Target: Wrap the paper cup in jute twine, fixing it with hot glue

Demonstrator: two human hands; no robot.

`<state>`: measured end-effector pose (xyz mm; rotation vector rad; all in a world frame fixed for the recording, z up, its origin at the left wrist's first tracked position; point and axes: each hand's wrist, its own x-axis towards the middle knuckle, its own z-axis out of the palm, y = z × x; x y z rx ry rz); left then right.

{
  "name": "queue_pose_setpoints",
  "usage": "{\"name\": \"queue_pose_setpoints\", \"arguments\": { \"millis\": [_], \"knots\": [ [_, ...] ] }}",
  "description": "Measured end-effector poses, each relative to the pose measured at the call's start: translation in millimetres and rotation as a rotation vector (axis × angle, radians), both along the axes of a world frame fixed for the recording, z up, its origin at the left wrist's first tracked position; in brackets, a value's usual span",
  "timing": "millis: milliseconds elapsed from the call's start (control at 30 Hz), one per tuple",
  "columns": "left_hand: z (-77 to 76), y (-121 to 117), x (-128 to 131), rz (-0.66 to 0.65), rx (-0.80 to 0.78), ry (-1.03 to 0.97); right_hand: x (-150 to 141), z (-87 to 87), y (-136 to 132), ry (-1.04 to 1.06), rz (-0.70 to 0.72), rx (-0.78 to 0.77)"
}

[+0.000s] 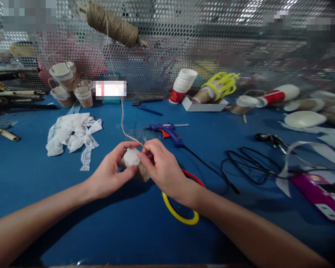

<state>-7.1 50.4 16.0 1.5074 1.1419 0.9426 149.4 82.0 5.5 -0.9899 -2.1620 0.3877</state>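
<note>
Between my two hands is a small paper cup (132, 157), tipped so a white face shows, with brown burlap-like wrapping on its side. My left hand (114, 169) is closed around the cup's left side, thumb along the near side. Fingers of my right hand (163, 167) pinch a strand of jute twine (124, 128) against the cup's upper right edge; the fingertips are partly hidden. That strand runs up toward a twine spool (111, 25) hanging at the mesh. Beneath my right wrist lie scissors with red and yellow handles (181, 219), their blades hidden.
A blue glue gun (169, 131) lies just beyond my hands, its black cord running right. White lace (69, 132) is heaped at left. Wrapped cups (63, 76), pliers (147, 106), stacked paper cups (183, 83) and a white box (205, 105) stand along the mesh. A purple device (318, 197) sits right.
</note>
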Motion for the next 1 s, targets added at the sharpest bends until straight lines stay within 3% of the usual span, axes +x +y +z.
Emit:
{"name": "queue_pose_setpoints", "arguments": {
  "millis": [133,267,333,400,500,600,700,867,933,1000],
  "knots": [
    [-4.8,1.1,-3.8,0.011,0.049,-0.015,10.7,17.9,11.8,0.058,-0.064,-0.021],
    [-10.5,4.1,-7.5,0.003,0.066,-0.013,34.2,32.5,40.4,-0.075,-0.363,-0.018],
    [-12.8,5.5,-9.0,0.004,0.082,0.014,46.3,28.7,57.3,-0.334,-0.513,-0.081],
    [-15.1,6.6,-10.4,-0.006,0.110,0.045,55.4,18.2,72.7,-0.571,-0.505,-0.238],
    [-19.3,7.5,-12.5,-0.039,0.140,0.076,62.3,0.6,89.5,-0.602,-0.466,-0.330],
    [-23.6,8.0,-13.9,-0.065,0.156,0.094,63.4,-7.9,97.3,-0.537,-0.475,-0.363],
    [-26.0,8.3,-15.0,-0.068,0.172,0.112,62.8,-4.6,93.5,-0.406,-0.507,-0.383],
    [-27.5,8.1,-17.3,-0.068,0.199,0.108,65.5,17.9,59.3,-0.127,-0.450,-0.414],
    [-28.5,8.1,-18.0,-0.073,0.210,0.102,69.2,28.8,41.0,0.149,-0.305,-0.560],
    [-29.7,8.1,-18.2,-0.076,0.218,0.094,73.3,37.4,24.2,0.182,-0.262,-0.625]
  ]
}}
